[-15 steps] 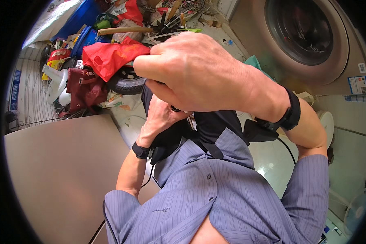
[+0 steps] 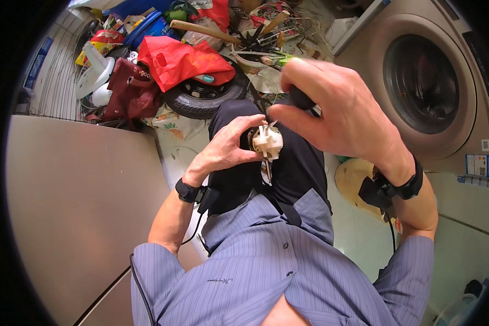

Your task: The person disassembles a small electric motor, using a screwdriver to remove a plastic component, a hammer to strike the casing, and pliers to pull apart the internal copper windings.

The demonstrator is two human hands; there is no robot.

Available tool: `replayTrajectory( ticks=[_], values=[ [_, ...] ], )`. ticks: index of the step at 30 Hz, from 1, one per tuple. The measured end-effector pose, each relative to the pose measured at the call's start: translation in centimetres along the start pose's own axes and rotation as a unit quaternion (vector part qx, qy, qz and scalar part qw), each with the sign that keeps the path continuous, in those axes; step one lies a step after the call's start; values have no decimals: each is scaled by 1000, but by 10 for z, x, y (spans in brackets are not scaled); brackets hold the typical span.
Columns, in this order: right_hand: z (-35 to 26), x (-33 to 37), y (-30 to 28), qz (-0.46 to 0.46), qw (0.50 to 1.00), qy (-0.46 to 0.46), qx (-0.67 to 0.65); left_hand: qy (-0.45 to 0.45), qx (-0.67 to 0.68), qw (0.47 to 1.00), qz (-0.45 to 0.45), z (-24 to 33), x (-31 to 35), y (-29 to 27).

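Observation:
Over my dark-trousered lap, my left hand (image 2: 228, 145) is closed round a small motor-like part (image 2: 268, 142) with a white plastic housing. Thumb and fingers grip it from the left. A thin metallic strip or shaft (image 2: 267, 171) hangs below it. My right hand (image 2: 339, 108) is just up and to the right of the part, its fingers curled round a dark rounded handle (image 2: 300, 98). The far end of that tool is hard to make out, so I cannot tell whether it touches the part.
Ahead lie a small black wheel (image 2: 204, 100), a red plastic bag (image 2: 182, 62), a maroon bag (image 2: 131, 92) and a wooden-handled tool (image 2: 204, 30). A washing machine (image 2: 418, 130) stands at the right, a round tan object (image 2: 356, 182) below it. A large smooth panel (image 2: 87, 201) fills the left.
My right hand has moved right and lower, uncovering the white part in my left hand. My left hand has shifted right. The view has tilted, so the clutter and washing machine appear displaced.

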State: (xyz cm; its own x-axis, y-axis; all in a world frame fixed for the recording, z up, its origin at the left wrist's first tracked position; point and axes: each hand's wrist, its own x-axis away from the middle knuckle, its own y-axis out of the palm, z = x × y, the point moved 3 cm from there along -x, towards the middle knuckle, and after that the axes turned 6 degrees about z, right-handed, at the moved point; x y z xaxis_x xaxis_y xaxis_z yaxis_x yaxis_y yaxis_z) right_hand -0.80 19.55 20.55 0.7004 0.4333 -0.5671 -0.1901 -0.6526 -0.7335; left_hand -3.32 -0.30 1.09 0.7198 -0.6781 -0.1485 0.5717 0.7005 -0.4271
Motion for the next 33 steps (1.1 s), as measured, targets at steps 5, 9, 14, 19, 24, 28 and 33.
replayTrajectory(
  ticks=[5,9,14,19,24,28,33],
  values=[
    [1,-2,10,-47,998,23,47,-1,56,997,-44,13,-10,-8],
    [-6,-12,12,-1,1000,-29,6,-98,219,971,-18,11,-8,-24],
    [-3,-16,10,-160,984,41,63,99,68,993,11,58,-38,-33],
    [0,-20,6,-57,997,-34,-33,111,44,993,-20,61,-50,-32],
    [-9,-13,5,-209,958,114,157,141,-34,989,42,56,-50,-29],
    [-9,-13,3,-52,993,-73,81,138,-10,987,79,57,-57,-22],
    [-11,-14,4,-68,997,-26,15,129,4,991,12,57,-54,-26]
  ],
)
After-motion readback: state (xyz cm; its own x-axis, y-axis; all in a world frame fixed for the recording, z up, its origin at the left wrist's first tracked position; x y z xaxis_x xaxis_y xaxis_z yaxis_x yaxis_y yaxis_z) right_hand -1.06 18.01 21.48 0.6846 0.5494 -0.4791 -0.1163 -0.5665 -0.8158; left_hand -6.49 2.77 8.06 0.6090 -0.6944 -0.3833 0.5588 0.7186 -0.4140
